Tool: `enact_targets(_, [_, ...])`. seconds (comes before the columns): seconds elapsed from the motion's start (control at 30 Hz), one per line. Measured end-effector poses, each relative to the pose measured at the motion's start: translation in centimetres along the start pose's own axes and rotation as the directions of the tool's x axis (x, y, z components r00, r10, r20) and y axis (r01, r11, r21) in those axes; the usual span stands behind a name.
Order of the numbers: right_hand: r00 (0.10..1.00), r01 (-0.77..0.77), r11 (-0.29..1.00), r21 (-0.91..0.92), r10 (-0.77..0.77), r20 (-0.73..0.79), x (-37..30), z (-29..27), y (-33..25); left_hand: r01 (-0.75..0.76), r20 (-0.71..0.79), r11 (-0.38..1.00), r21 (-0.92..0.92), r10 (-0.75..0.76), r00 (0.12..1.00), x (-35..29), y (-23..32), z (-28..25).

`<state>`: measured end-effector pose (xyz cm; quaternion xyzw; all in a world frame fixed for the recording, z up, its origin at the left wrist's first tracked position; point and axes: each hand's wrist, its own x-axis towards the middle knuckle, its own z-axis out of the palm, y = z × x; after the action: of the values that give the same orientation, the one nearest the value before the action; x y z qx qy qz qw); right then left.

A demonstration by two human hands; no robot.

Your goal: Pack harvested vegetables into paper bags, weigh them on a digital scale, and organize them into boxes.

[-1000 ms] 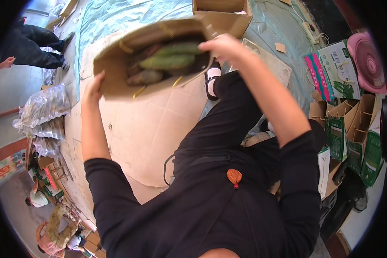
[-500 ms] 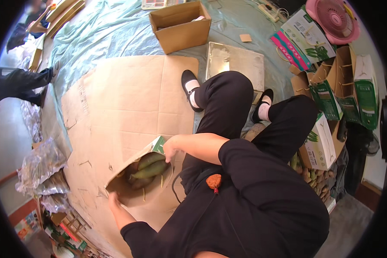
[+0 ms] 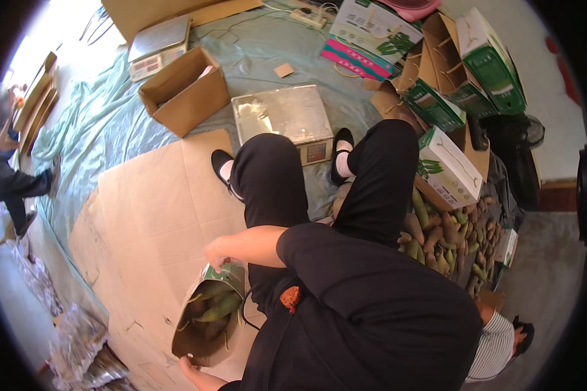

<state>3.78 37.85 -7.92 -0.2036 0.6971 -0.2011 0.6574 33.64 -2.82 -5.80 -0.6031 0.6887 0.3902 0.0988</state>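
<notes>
A carton with green print outside and bare brown inside lies on its side on the flattened cardboard, its mouth toward me. Inside are several long green root vegetables, which look like radishes, some browner. My left hand grips the carton's near lower edge, most of its fingers hidden beneath. At the far upper side, my right hand is closed on the carton's rim by the green panel. Thin cord handles hang at the opening.
A flat metal-topped scale stands past my feet, with an open brown box left of it. Right lie a heap of root vegetables and green-and-white cartons. One person is at far left, another at lower right.
My view has turned right, so most things sit further left and the heap shows more. Both hands stay on the carton, whose mouth has tipped a little. A striped-sleeved person has come into view.
</notes>
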Motion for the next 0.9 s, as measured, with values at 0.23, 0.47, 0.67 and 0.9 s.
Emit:
enact_targets(0.23, [0.789, 0.069, 0.856, -0.512, -0.361, -0.497, 1.4, -1.6, 0.8, -0.490, 0.039, 0.793, 0.362, 0.512, 0.858, 0.8, 11.6, 2.3])
enact_targets(0.47, [0.567, 0.435, 0.896, 0.093, -0.192, -0.801, -3.5, -1.3, -1.0, -0.812, 0.611, 0.361, 0.458, 0.536, 0.583, -6.3, 27.7, 21.1])
enact_targets(0.67, [0.527, 0.534, 0.779, 0.327, -0.004, -0.850, -7.5, -3.8, -0.3, -0.893, 0.890, -0.003, 0.451, 0.077, 0.449, -8.0, 28.3, 35.5])
enact_targets(0.9, [0.613, 0.489, 0.835, 0.251, -0.124, -0.780, -8.2, -3.7, -0.4, -0.839, 0.711, -0.234, 0.491, -0.449, 0.541, -11.0, 20.5, 35.9])
